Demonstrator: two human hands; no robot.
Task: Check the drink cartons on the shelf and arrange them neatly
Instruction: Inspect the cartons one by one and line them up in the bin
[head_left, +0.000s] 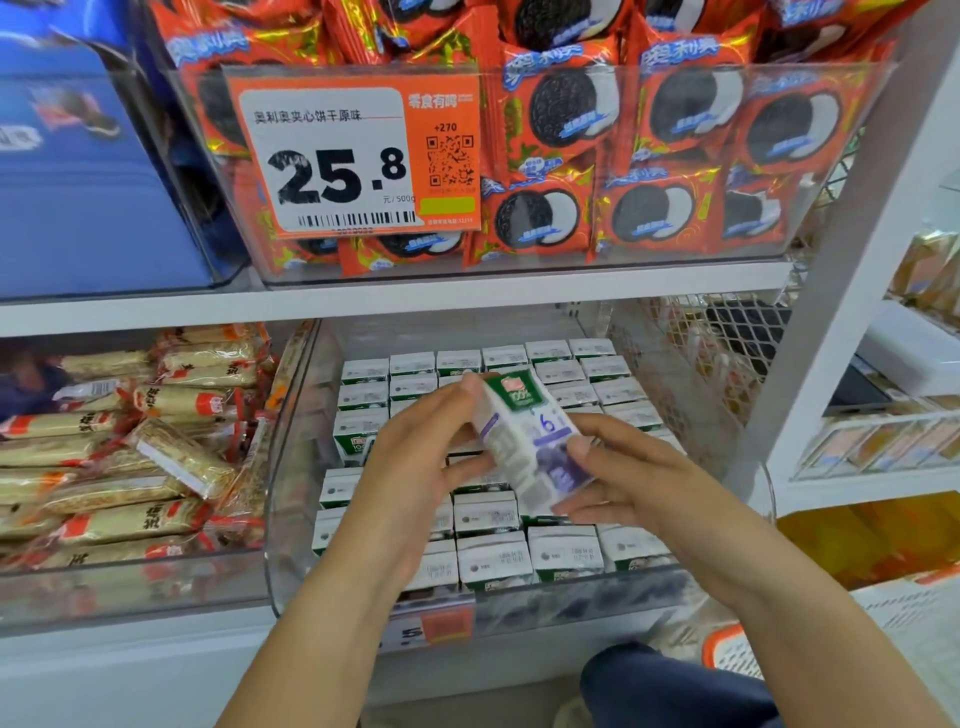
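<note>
Above the clear bin (291, 519) of drink cartons (493, 564): one purple carton (524, 441) lifted out, tilted, pinched between left hand (415, 462) and right hand (618, 473), likely for label checking.

Illumination is bright, even and diffuse, with only soft shadows beneath the shelf board (395, 301) and between the rows of cartons (493, 561). Glare streaks cross the clear bin front (597, 78) in the upper half of the frame, and specular highlights mark the foil biscuit packs (670, 208). The price tag (358, 156) at centre-top is sharp, the held carton (530, 441) at centre shows motion blur, and straight edges bow toward the frame margins from wide-angle distortion.
</note>
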